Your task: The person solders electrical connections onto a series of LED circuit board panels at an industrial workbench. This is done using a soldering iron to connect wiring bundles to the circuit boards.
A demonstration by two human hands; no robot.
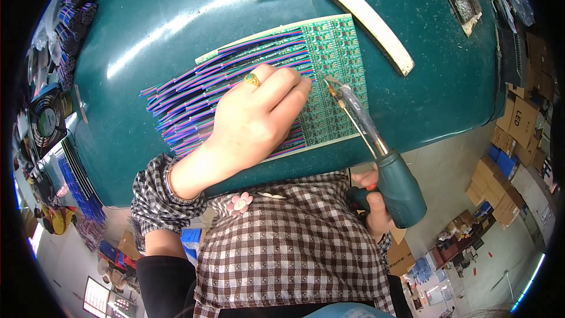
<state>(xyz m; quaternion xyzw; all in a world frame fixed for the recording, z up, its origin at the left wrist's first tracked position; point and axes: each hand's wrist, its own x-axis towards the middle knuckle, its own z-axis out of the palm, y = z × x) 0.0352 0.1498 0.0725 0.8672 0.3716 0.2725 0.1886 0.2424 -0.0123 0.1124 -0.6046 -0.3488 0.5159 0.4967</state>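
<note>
A green circuit board panel point(338, 82) lies on the table, with many small boards in rows. Rows of thin blue, red and black wires point(182, 91) run leftward from its middle. My left hand point(259, 112), with a ring on one finger, rests over the wires. Its fingers are pinched together at the wires' board end; the tips are hidden, so what they hold cannot be seen. By its green handle, my right hand point(378, 215) grips a soldering gun point(400, 191) at the table's near edge. The gun's tip points at the panel, just right of my left fingertips.
Beyond the panel, a long pale curved strip point(359, 9) lies on the green table point(429, 94). A worn tray point(459, 0) is at the far right. Bundled wires point(73, 23) and a black fan point(47, 119) stand on the left. Cardboard boxes point(518, 121) are stacked off to the right.
</note>
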